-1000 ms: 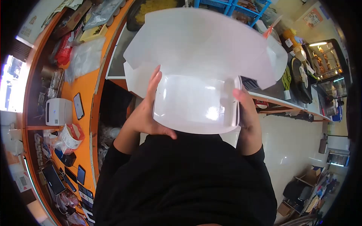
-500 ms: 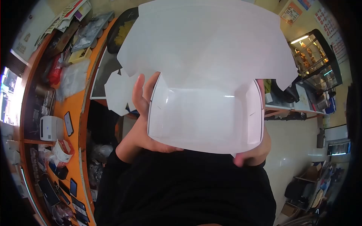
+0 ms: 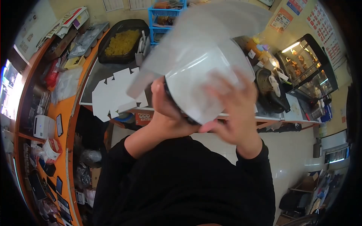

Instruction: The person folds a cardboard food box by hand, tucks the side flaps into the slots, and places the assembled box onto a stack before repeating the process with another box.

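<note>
A white paper food box (image 3: pixel 196 81) with a large lid flap is held up in front of me, tilted and blurred by motion. My left hand (image 3: pixel 169 113) is shut on its lower left side, thumb up along the dark-looking edge. My right hand (image 3: pixel 235 109) lies against the near face of the box, fingers spread and smeared, its thumb by the lower rim. The far side of the box is hidden. Left of it, flat white box blanks (image 3: pixel 115 92) with notched edges lie on the counter, overhanging its front.
A black tray of yellow food (image 3: pixel 122 43) stands at the back left beside a blue rack (image 3: pixel 164 22). At right are a dark pan (image 3: pixel 271 90) and a lit glass food warmer (image 3: pixel 307 64). An orange shelf counter (image 3: pixel 62 150) holds phones and a white printer (image 3: pixel 44 127).
The box has turned from facing me squarely to tilted. My right hand has come from beneath its right side onto its near face. The counter behind shows more.
</note>
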`<state>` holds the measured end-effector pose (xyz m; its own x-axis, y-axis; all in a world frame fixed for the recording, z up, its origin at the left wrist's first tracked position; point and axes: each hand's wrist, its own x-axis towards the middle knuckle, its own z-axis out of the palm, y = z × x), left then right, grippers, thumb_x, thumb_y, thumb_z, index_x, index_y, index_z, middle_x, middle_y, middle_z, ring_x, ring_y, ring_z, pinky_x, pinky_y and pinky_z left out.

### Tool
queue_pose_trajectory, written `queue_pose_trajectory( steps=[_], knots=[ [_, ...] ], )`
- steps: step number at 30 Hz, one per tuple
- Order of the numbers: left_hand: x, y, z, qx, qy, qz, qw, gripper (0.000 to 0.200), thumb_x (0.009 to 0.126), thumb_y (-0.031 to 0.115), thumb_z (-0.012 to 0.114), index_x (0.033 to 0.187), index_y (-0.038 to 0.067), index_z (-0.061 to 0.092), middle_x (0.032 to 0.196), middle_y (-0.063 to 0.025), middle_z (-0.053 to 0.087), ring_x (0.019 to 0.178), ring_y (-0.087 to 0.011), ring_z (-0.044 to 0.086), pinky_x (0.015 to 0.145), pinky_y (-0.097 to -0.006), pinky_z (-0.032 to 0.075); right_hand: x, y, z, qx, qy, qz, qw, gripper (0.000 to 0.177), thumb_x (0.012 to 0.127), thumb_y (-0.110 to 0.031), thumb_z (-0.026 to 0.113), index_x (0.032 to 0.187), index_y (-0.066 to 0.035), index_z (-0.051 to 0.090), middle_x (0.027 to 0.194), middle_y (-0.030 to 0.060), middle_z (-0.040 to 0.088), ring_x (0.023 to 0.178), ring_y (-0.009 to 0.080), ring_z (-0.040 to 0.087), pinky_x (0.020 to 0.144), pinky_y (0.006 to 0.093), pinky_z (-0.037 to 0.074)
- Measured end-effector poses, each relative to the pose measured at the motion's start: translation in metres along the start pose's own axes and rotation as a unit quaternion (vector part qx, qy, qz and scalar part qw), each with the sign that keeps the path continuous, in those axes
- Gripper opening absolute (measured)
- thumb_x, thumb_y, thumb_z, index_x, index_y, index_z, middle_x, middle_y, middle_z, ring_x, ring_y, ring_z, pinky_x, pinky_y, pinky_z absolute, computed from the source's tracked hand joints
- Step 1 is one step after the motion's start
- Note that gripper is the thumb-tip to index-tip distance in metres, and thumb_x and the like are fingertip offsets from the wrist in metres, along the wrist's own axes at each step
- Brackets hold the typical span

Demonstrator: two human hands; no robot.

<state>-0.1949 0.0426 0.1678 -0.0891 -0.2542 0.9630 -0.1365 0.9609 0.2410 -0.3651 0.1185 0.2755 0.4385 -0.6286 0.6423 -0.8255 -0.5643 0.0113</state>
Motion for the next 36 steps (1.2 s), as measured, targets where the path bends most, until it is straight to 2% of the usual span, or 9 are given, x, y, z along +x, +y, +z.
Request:
queue_pose_trajectory(
  steps=[1, 7, 10, 11, 15, 18, 20, 24, 36],
  knots=[
    [-0.005, -0.001, 0.0, -0.018, -0.065, -0.121, 0.99, 0.138, 0.059, 0.039, 0.091, 0.146, 0.0, -0.01, 0.141, -0.032, 0.025, 0.123, -0.0381, 0.04, 0.096, -0.0467, 0.04, 0.004, -0.006, 0.003, 0.039, -0.047, -0.002, 0.998, 0.065, 0.078, -0.054, 0.07, 0.121, -0.006, 0.062, 0.123, 0.0137, 0.058, 0.112, 0.0359, 0.054, 0.096, 0.0394, 0.04],
    [0.007, -0.006, 0.011, 0.024, -0.044, -0.028, 0.998, 0.15, 0.05, 0.063, 0.087, 0.149, 0.016, -0.015, 0.147, -0.0373, 0.013, 0.136, -0.0477, 0.023, 0.107, -0.0559, 0.028, 0.021, 0.026, 0.004, 0.2, -0.096, 0.054, 0.974, 0.024, 0.08, -0.021, 0.076, 0.095, -0.003, 0.071, 0.07, 0.0081, 0.065, 0.057, 0.0189, 0.064, 0.055, 0.0282, 0.048],
    [-0.006, -0.008, 0.004, 0.202, -0.245, -0.125, 0.94, 0.095, 0.067, 0.049, 0.081, 0.144, 0.015, 0.037, 0.148, -0.0191, 0.03, 0.135, -0.0467, 0.024, 0.107, -0.0578, 0.027, 0.047, 0.059, -0.03, 0.359, -0.07, 0.191, 0.911, 0.021, 0.083, -0.02, 0.072, 0.087, 0.001, 0.07, 0.066, 0.0028, 0.064, 0.061, 0.0061, 0.057, 0.055, 0.0254, 0.046],
    [-0.005, -0.004, 0.008, 0.216, -0.265, -0.149, 0.928, 0.052, 0.077, 0.036, 0.074, 0.123, 0.016, 0.059, 0.133, -0.0084, 0.05, 0.128, -0.0403, 0.037, 0.106, -0.0587, 0.029, 0.058, 0.072, -0.031, 0.392, -0.022, 0.178, 0.902, 0.024, 0.083, -0.022, 0.073, 0.089, 0.002, 0.07, 0.071, 0.0001, 0.066, 0.063, 0.0049, 0.057, 0.055, 0.0229, 0.046],
    [-0.03, -0.024, 0.022, 0.224, -0.251, -0.099, 0.936, 0.025, 0.081, 0.025, 0.071, 0.1, 0.011, 0.065, 0.097, -0.0032, 0.063, 0.106, -0.0277, 0.055, 0.106, -0.0549, 0.032, 0.096, 0.109, -0.008, 0.429, -0.126, 0.139, 0.884, 0.032, 0.08, -0.026, 0.074, 0.095, 0.002, 0.07, 0.077, 0.0021, 0.067, 0.068, 0.0065, 0.058, 0.062, 0.0235, 0.048],
    [-0.033, -0.028, 0.023, 0.171, -0.19, -0.149, 0.955, 0.023, 0.078, 0.021, 0.074, 0.094, 0.009, 0.063, 0.095, -0.0045, 0.063, 0.1, -0.03, 0.056, 0.105, -0.0503, 0.035, 0.103, 0.1, 0.033, 0.367, -0.236, 0.125, 0.891, 0.032, 0.081, -0.028, 0.073, 0.095, 0.001, 0.07, 0.073, 0.0017, 0.064, 0.069, 0.0069, 0.055, 0.063, 0.026, 0.045],
    [-0.038, -0.031, 0.022, 0.176, -0.188, -0.133, 0.957, 0.024, 0.076, 0.019, 0.076, 0.092, 0.009, 0.061, 0.091, -0.0052, 0.063, 0.096, -0.0307, 0.056, 0.101, -0.0477, 0.038, 0.096, 0.099, 0.068, 0.275, -0.277, 0.109, 0.914, 0.036, 0.077, -0.03, 0.071, 0.099, -0.001, 0.07, 0.078, 0.0174, 0.068, 0.069, 0.0228, 0.063, 0.069, 0.0349, 0.05],
    [-0.037, -0.028, 0.021, 0.188, -0.173, -0.134, 0.958, 0.026, 0.074, 0.019, 0.077, 0.091, 0.008, 0.061, 0.087, -0.0057, 0.063, 0.092, -0.0308, 0.056, 0.091, -0.045, 0.041, 0.078, 0.078, 0.088, 0.12, -0.318, 0.097, 0.935, 0.032, 0.077, -0.03, 0.066, 0.098, -0.007, 0.072, 0.082, 0.0224, 0.067, 0.08, 0.038, 0.065, 0.073, 0.0433, 0.051],
    [-0.046, -0.026, 0.037, 0.2, -0.134, -0.149, 0.959, 0.017, 0.069, 0.015, 0.077, 0.079, 0.011, 0.065, 0.083, -0.0019, 0.063, 0.089, -0.0269, 0.057, 0.091, -0.0437, 0.042, 0.056, 0.073, 0.095, 0.046, -0.346, 0.074, 0.934, 0.021, 0.08, -0.025, 0.063, 0.086, -0.009, 0.074, 0.076, 0.0164, 0.069, 0.074, 0.0342, 0.067, 0.068, 0.0435, 0.053]
  ],
)
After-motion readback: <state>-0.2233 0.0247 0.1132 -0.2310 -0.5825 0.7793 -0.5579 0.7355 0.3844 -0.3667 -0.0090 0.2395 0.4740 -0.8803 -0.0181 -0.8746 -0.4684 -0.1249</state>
